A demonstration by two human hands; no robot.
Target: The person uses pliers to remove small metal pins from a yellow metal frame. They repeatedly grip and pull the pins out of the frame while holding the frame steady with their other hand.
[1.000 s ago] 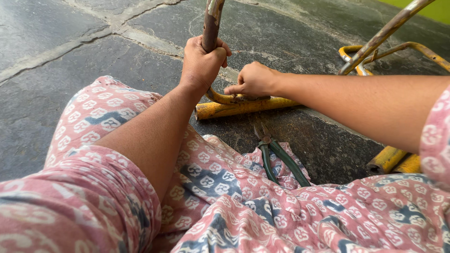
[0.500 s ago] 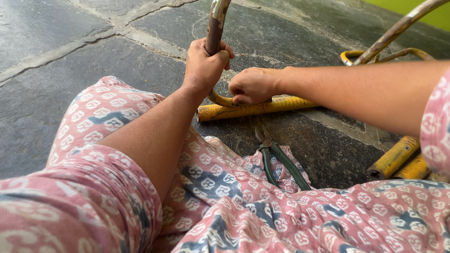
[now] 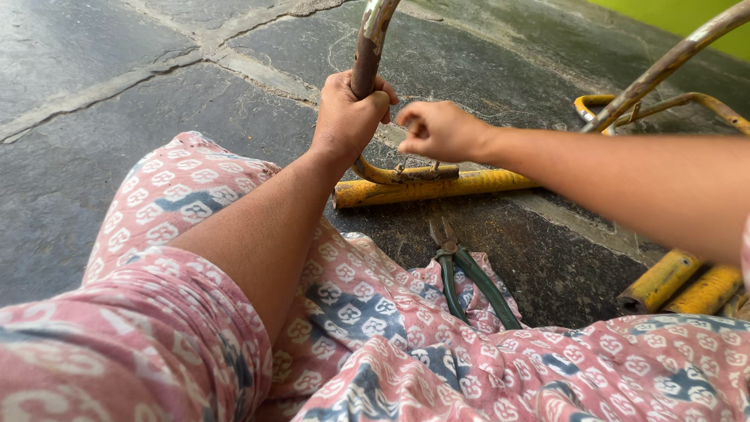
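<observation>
Rusty curved metal tube [image 3: 367, 55], upright over the yellow bar [image 3: 437, 187] on the stone floor [image 3: 117, 70], stays clenched in left hand [image 3: 348, 117]; right hand [image 3: 437, 129], fisted around nothing visible, has lifted off the joint; pliers [image 3: 465, 277] idle on cloth.

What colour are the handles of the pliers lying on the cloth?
Dark green. The pliers lie on the pink patterned cloth, seen best in the head view.

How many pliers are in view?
1: green-handled pliers lying on the patterned cloth at the stone floor's edge, below both hands. More may be hidden under cloth.
</observation>
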